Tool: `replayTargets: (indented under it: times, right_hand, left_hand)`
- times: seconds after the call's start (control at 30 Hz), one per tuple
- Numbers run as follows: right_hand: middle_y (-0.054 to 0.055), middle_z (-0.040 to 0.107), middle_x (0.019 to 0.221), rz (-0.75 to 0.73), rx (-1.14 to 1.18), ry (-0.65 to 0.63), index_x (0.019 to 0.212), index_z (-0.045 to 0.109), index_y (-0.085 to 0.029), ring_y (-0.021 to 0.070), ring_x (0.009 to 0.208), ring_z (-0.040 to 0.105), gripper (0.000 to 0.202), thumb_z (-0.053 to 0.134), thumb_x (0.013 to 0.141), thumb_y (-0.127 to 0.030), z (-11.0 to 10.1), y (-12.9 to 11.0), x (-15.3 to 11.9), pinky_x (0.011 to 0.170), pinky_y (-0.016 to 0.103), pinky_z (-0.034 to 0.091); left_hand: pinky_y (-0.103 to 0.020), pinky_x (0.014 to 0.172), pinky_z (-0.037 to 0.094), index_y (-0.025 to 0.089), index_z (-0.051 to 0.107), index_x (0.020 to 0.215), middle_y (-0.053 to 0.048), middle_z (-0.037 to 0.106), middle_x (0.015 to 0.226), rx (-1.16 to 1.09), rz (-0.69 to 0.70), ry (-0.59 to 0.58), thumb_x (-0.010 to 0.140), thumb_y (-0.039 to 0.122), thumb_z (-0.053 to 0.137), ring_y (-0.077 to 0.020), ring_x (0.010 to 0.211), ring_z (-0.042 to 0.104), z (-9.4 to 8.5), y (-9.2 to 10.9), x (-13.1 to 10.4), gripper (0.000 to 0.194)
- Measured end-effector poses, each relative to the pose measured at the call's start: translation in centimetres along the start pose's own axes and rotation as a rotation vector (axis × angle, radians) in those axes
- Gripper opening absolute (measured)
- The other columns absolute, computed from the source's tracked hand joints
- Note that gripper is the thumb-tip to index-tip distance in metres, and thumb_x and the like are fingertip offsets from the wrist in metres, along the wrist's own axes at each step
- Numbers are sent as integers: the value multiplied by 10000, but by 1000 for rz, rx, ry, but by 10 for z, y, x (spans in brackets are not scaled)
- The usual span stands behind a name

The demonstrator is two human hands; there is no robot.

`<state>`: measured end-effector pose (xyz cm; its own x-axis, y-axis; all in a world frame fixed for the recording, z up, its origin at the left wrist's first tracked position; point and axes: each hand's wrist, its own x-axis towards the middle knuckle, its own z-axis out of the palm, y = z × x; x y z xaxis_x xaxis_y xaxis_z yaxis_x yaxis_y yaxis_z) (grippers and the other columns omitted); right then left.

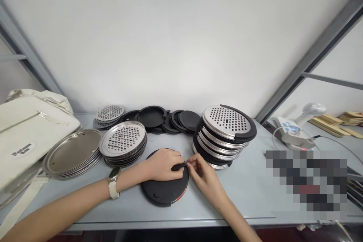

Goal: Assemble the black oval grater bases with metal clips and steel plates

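Grey table (241,193), white wall (170,45); left grip (166,164) holding black disc (161,191), right grip (204,176) narrow.

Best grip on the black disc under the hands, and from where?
Probably pinch the near rim of the black disc from the person's side: it's flat and round, its near edge is uncovered, while the left hand covers the far part and the right hand is at its right edge.

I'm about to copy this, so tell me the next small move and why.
Probably a light nudge of the small shiny piece with the right hand: that hand is right at the piece by the edge of the black disc, and the left hand lies across the disc, which should steady it. How the piece sits is too small to tell.
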<state>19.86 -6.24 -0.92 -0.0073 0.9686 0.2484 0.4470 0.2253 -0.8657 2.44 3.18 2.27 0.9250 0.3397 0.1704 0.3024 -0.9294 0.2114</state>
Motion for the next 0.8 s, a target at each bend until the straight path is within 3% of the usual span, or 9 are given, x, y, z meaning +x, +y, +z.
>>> replayTargets:
  times: [0.27,0.57,0.8]
  right_hand:
    - [-39,400,689,30,15,-29,933,415,-215,134,642,431,112,406,948,-326,2,7,-5,613,238,375]
    - [10,526,785,53,7,-57,875,445,-207,148,715,486,123,403,952,-292,3,-1,2,675,247,406]
    - [22,563,835,97,54,-90,960,492,-210,159,779,541,117,409,960,-293,-4,-5,-4,741,245,423]
  left_hand:
    - [-260,587,347,184,568,725,-9,577,705,11,-28,50,825,310,528,-150,637,546,7,2,0,166]
    - [-269,602,375,194,582,806,-13,592,742,0,-52,62,804,291,529,-163,674,573,7,3,1,110]
    - [-276,589,380,188,464,902,-15,606,751,-70,-153,-6,777,315,530,-186,648,569,0,5,3,190]
